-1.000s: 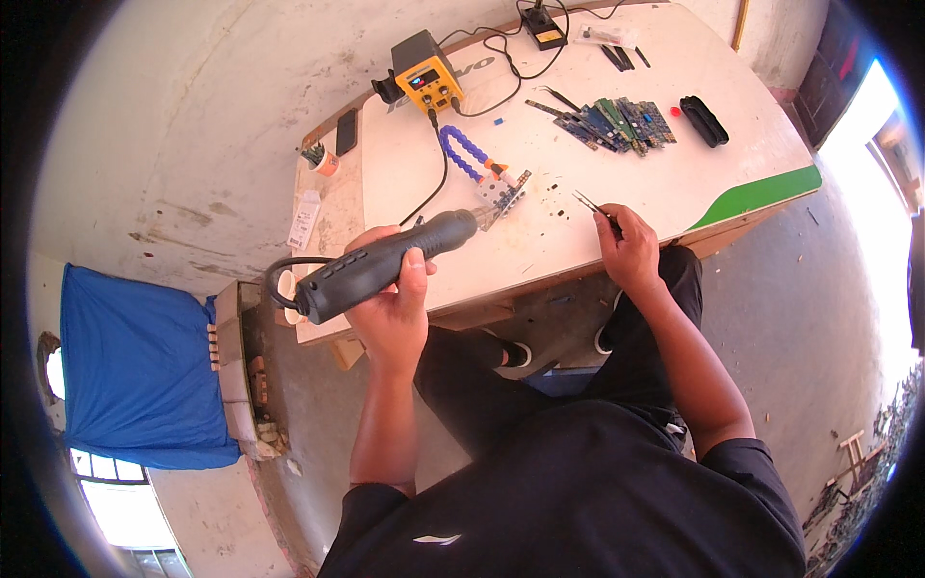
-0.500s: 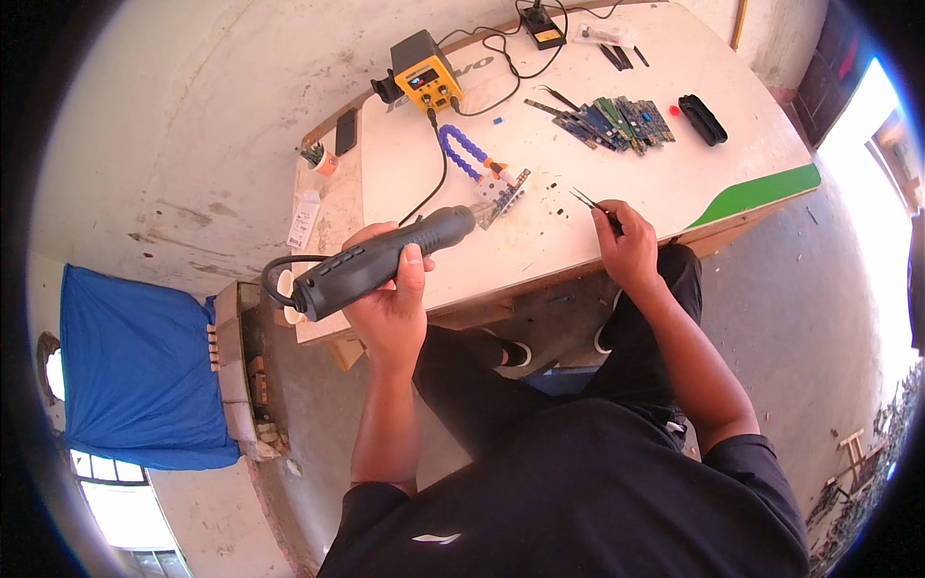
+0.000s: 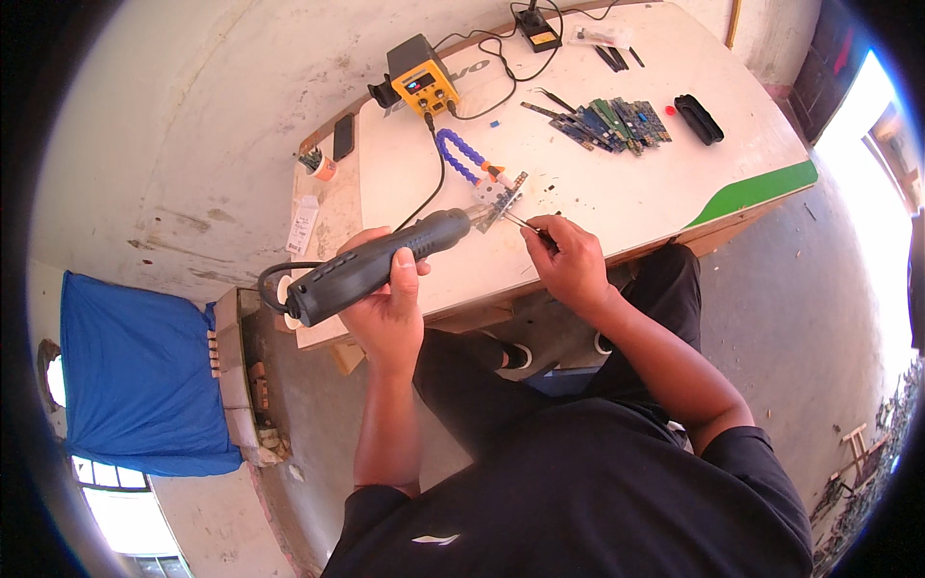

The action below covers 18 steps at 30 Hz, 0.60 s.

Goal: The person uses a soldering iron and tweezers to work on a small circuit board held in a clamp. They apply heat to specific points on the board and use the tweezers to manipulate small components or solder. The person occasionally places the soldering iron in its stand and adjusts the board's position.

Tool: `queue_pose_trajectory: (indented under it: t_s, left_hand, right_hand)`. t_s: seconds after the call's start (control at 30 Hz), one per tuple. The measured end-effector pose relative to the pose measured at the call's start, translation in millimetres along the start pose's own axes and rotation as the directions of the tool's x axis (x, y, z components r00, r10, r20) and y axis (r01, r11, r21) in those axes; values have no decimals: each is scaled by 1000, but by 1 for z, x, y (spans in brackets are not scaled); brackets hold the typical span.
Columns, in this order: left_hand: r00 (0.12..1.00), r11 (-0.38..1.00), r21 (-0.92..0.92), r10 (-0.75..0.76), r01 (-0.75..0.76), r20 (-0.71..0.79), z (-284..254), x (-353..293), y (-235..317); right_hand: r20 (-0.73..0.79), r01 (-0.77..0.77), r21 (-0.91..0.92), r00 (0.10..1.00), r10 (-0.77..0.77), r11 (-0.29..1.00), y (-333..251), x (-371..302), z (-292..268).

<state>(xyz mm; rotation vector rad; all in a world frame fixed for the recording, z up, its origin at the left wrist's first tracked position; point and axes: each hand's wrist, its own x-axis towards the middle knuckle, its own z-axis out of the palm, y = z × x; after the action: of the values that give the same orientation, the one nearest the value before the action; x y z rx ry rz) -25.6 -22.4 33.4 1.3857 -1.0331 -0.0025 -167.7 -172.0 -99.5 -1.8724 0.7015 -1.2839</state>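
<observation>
My left hand [image 3: 393, 306] is wrapped round a black hot air gun [image 3: 381, 265], its metal nozzle pointing at a small circuit board [image 3: 500, 200]. Blue jointed holder arms [image 3: 462, 154] with orange tips reach to that board. My right hand [image 3: 568, 255] pinches a pair of tweezers [image 3: 521, 223], whose tips are at the board's near right edge. Whether the tips grip anything is too small to tell. Tiny dark chips [image 3: 551, 188] lie on the table to the right of the board.
A yellow and black rework station [image 3: 421, 79] stands behind, cabled to the gun. Farther right are a pile of circuit boards [image 3: 617, 125], a black open case [image 3: 699, 119] and a soldering iron stand [image 3: 537, 31]. A phone [image 3: 344, 137] and an orange-white cup [image 3: 321, 168] sit at the left.
My right hand has moved left with the tweezers, from beside the loose chips to the circuit board. My left hand holds the hot air gun in nearly the same place.
</observation>
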Motion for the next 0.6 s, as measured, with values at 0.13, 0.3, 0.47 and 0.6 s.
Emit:
queue_pose_trajectory:
  t_s: [0.13,0.3,0.47,0.6]
  left_hand:
    - [1000,1000,-11,13,-13,-8,-3,2,-1]
    - [1000,1000,-10,17,-17,-13,-1,2,3]
    - [1000,1000,-30,10,-10,0,-2,1,1]
    - [1000,1000,-16,-5,5,3,-2,2,1]
  right_hand:
    - [3,28,-18,1000,-28,999,-2,2,5]
    - [10,53,-65,999,-53,996,-5,2,3]
    - [21,53,-88,998,-51,995,-7,2,2]
    - [-6,100,-94,995,-101,991,-4,4,4]
